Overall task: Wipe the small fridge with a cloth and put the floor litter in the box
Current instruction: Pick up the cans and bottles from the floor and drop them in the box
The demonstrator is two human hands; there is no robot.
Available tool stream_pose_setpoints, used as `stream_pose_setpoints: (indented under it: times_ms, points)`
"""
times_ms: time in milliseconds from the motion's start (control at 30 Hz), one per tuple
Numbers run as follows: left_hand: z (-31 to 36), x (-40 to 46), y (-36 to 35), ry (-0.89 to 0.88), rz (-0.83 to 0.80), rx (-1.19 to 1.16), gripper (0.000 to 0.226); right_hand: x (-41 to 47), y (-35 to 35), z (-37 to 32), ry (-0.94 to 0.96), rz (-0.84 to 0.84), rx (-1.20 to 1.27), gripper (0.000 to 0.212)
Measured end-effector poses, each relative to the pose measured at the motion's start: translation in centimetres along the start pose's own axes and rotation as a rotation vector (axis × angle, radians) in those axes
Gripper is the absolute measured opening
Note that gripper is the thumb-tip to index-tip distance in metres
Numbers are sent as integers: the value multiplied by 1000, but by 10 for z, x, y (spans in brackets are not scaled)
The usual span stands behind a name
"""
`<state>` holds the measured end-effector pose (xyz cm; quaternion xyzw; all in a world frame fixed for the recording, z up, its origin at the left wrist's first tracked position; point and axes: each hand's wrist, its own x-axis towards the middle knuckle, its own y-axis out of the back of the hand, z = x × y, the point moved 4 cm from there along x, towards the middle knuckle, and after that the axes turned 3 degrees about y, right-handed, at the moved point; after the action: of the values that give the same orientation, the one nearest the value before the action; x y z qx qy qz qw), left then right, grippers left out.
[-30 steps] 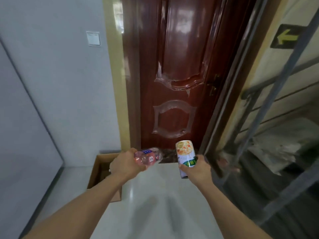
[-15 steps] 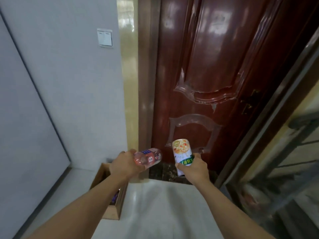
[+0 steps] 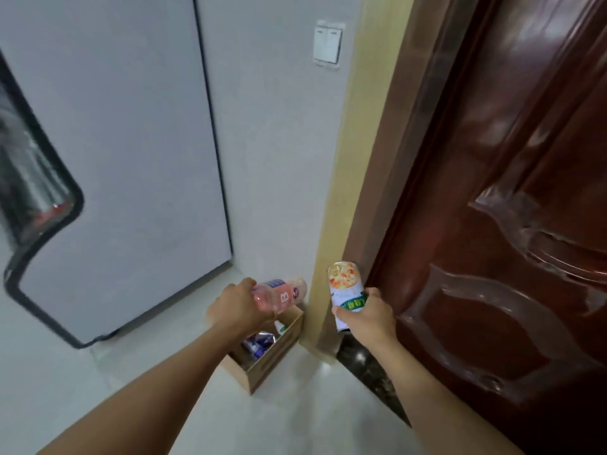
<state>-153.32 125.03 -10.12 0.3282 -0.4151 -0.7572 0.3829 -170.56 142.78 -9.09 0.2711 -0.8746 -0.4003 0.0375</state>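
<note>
My left hand (image 3: 237,303) grips a pink plastic bottle (image 3: 282,293) lying sideways, right above the open cardboard box (image 3: 274,354) on the floor. My right hand (image 3: 368,318) holds a white can (image 3: 345,290) with a green label upright, to the right of the box and in front of the door frame. Inside the box I see blue and white wrappers (image 3: 261,341); my left forearm hides part of the box. No fridge and no cloth are in view.
The box stands in a corner against a grey wall (image 3: 272,159) and a yellow door frame (image 3: 354,178). A dark red door (image 3: 512,224) fills the right side. A grey panel with a black rim (image 3: 108,178) stands on the left. The floor (image 3: 295,418) is pale and glossy.
The view has swung left and closer to the corner. Both hands, still holding the bottle and the can, now hang over and beside the box instead of in front of the door.
</note>
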Motion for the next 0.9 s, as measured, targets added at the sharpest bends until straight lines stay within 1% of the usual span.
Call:
stream_pose_setpoints:
  times_ms: [200,400,567,700,900]
  points:
    - [-34,16,-10,231,43,-31,69,54,-43,-9,73,-198,-31,56]
    - [-57,61,-27,370,67,-56,67,108,-97,-32,103,-302,-89,59]
    - [-75,111,-46,466,22,-118,68,156,-143,-57,137,-349,-192,57]
    - [-91,138,-62,582,-11,-153,66,186,-184,-61,145,-453,-238,60]
    - [-119,161,-106,779,-68,-208,71,227,-245,-51,150,-601,-309,61]
